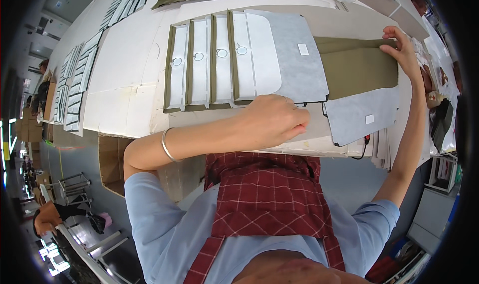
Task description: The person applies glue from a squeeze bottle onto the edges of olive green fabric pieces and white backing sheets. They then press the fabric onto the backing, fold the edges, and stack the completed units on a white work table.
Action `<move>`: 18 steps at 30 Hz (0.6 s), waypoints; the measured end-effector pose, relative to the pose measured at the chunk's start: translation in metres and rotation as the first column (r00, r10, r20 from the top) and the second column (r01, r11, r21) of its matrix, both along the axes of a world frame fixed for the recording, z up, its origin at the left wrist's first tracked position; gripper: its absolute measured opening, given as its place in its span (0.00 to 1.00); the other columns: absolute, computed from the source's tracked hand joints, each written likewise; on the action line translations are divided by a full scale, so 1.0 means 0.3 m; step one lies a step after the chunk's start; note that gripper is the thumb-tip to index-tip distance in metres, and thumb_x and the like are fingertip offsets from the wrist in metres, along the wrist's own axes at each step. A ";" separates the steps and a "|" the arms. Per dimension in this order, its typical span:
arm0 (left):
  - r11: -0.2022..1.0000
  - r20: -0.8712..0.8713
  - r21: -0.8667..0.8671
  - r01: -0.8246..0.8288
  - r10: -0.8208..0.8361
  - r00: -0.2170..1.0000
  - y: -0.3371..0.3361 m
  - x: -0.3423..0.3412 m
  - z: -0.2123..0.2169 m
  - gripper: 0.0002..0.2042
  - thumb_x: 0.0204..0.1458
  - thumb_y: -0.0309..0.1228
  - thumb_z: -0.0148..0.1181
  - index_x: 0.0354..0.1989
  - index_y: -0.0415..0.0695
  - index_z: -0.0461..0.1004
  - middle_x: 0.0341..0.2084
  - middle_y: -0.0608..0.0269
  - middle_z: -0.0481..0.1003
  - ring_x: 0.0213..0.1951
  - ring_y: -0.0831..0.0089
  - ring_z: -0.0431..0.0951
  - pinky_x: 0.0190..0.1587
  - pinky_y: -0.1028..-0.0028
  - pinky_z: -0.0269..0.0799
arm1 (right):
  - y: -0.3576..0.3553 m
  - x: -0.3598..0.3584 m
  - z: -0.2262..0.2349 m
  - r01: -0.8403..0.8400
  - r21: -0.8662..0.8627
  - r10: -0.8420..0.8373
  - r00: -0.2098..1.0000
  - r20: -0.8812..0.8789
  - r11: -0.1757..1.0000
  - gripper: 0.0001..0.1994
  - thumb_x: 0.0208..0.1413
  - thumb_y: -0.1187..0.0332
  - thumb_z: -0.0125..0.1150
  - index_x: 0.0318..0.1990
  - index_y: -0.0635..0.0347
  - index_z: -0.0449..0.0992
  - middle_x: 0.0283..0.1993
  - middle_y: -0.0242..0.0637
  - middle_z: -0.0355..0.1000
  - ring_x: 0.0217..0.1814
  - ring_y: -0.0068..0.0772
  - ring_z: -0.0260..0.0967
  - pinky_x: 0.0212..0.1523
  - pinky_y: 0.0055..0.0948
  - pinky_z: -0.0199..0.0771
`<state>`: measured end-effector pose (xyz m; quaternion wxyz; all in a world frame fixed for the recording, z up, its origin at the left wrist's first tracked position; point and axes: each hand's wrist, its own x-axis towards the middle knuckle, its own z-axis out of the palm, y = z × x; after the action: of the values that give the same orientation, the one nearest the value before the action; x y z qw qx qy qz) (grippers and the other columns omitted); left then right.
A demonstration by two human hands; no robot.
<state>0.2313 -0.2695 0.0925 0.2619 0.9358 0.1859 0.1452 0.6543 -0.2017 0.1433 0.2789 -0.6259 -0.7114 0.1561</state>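
Two hands at the table's (124, 104) near edge.
We see the left hand (277, 120) curled shut (knuckles up) on a grey sheet (299, 69); the right hand (401, 49) pinches olive fabric (357, 69).

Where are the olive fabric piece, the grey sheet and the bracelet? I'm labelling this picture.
olive fabric piece (357, 72), head view, on its flat middle.
grey sheet (299, 69), head view, on its bare right part.
bracelet (167, 145), head view, on the band at the left wrist.
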 end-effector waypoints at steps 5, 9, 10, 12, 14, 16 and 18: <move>0.999 0.087 0.049 0.001 -0.005 0.996 0.018 0.040 -0.027 0.06 0.54 0.33 0.59 0.36 0.44 0.75 0.29 0.60 0.76 0.38 0.60 0.76 0.42 0.61 0.71 | -0.016 0.115 -0.175 -0.032 -0.127 0.033 0.999 0.003 0.991 0.17 0.47 0.74 0.69 0.45 0.60 0.74 0.44 0.27 0.70 0.38 0.21 0.65 0.42 0.23 0.68; 0.970 0.100 0.244 -0.010 -0.015 0.995 0.090 0.095 -0.018 0.18 0.53 0.36 0.61 0.50 0.41 0.72 0.50 0.53 0.73 0.55 0.57 0.70 0.57 0.61 0.66 | -0.007 0.128 -0.191 0.139 -0.082 -0.121 0.972 0.199 0.987 0.13 0.47 0.73 0.69 0.40 0.62 0.73 0.43 0.32 0.71 0.42 0.28 0.65 0.45 0.26 0.68; 0.951 0.088 0.308 -0.011 -0.017 0.996 0.101 0.107 -0.030 0.22 0.54 0.39 0.61 0.53 0.39 0.70 0.54 0.51 0.69 0.58 0.56 0.67 0.60 0.60 0.63 | -0.011 0.109 -0.176 0.071 0.077 -0.089 0.959 0.268 0.995 0.12 0.49 0.72 0.69 0.39 0.62 0.73 0.43 0.32 0.71 0.41 0.28 0.65 0.45 0.26 0.68; 0.901 0.062 0.433 -0.013 -0.015 0.998 0.119 0.122 -0.085 0.29 0.55 0.44 0.59 0.61 0.37 0.64 0.62 0.47 0.63 0.65 0.54 0.60 0.67 0.60 0.56 | -0.030 0.066 -0.120 -0.030 0.295 -0.065 0.950 0.305 0.955 0.10 0.52 0.71 0.67 0.38 0.62 0.72 0.41 0.33 0.71 0.41 0.27 0.66 0.46 0.24 0.67; 0.922 -0.027 0.387 0.027 -0.018 0.999 0.107 0.122 -0.129 0.34 0.57 0.48 0.56 0.63 0.34 0.61 0.64 0.45 0.60 0.68 0.54 0.56 0.70 0.60 0.50 | -0.078 0.034 -0.023 0.029 0.339 -0.081 0.986 0.143 0.940 0.08 0.56 0.70 0.64 0.38 0.62 0.72 0.40 0.32 0.72 0.42 0.27 0.67 0.47 0.22 0.66; 0.933 -0.056 0.358 0.040 -0.021 0.998 0.099 0.118 -0.164 0.37 0.58 0.52 0.53 0.65 0.32 0.58 0.66 0.43 0.58 0.70 0.53 0.53 0.71 0.60 0.47 | -0.121 0.061 0.082 0.155 0.328 -0.183 0.982 0.057 0.932 0.07 0.60 0.68 0.61 0.38 0.62 0.72 0.40 0.32 0.74 0.46 0.25 0.70 0.51 0.20 0.65; 0.935 -0.018 0.351 0.044 -0.040 0.999 0.099 0.111 -0.179 0.38 0.58 0.55 0.50 0.65 0.31 0.57 0.67 0.42 0.56 0.70 0.52 0.52 0.72 0.60 0.46 | -0.186 0.116 0.196 0.254 0.437 -0.293 0.956 0.023 0.863 0.08 0.63 0.66 0.59 0.41 0.61 0.74 0.43 0.32 0.76 0.52 0.23 0.71 0.55 0.20 0.65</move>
<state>0.2647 -0.2399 0.0388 0.0928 0.9721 0.1383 0.1654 0.6889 -0.2575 0.2021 0.3972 -0.6499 -0.6439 -0.0734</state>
